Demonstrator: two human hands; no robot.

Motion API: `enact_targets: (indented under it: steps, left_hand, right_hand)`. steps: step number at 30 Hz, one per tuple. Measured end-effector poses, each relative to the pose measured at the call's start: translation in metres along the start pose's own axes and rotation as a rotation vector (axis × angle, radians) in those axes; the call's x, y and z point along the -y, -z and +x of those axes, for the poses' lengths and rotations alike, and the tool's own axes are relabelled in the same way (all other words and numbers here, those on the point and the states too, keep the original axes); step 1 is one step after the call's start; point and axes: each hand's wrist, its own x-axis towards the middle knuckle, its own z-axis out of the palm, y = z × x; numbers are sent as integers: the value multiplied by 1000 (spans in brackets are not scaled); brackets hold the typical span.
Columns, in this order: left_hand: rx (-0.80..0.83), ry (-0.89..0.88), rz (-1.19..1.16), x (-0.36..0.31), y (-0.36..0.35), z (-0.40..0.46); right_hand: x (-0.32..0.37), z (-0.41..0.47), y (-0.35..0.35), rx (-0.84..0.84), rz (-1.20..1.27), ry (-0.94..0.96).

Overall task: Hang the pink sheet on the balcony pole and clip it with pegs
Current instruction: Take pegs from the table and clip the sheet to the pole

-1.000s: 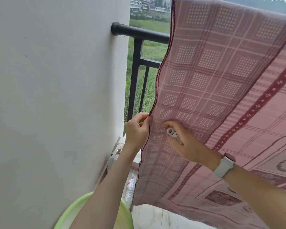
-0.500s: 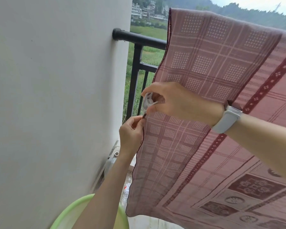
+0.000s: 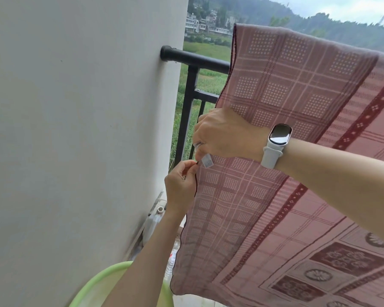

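Sheet [image 3: 297, 151]: pink, dark-red check and border pattern, draped over the pole [image 3: 195, 59], hanging toward the camera, left edge just right of the bare pole end. Pole: black, horizontal. Peg [image 3: 207, 161]: clear-white, on the sheet's left edge, well below the pole.

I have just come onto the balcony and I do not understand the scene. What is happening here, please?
A person is pegging up washing. The pink sheet is already draped over the black balcony pole. The left hand pinches the sheet's dark side edge. The right hand, with a white watch on its wrist, holds a pale peg at that same edge. Whether the peg grips the cloth yet, I cannot tell. A green basin is below.
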Motion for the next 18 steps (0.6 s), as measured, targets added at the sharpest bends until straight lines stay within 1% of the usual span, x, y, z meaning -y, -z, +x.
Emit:
enact_targets:
  steps: [2,5,7,9,11,13,15,16,18]
  left_hand:
    - [-19,8,7,0,0,-1]
    - [-45,31,5,-4,1,-3]
    - [-30,41,10,-9,2,-6]
    - [-24,31,47,-14,4,-12]
    - [-73,0,146,-19,3,-23]
    - [-144,-93,268,-28,-4,-42]
    - [-149,-256,405,-39,-21,-67]
    - [-109,-344,486,-45,-34,-81]
    - [33,-494,613,-56,-68,-109]
  right_hand:
    - [0,-3,-5,-52,-126,64]
    - [-1,-14,-12,-113,-204,127]
    - [0,-29,-18,-214,-139,116]
    - [3,-52,-31,-408,2,79]
    - [9,-82,-53,-614,99,-5]
    - [14,-120,-78,-735,183,-160]
    - [18,-165,-104,-756,234,-330]
    - [19,-190,-116,-742,248,-404]
    - [16,-246,-137,-692,258,-538]
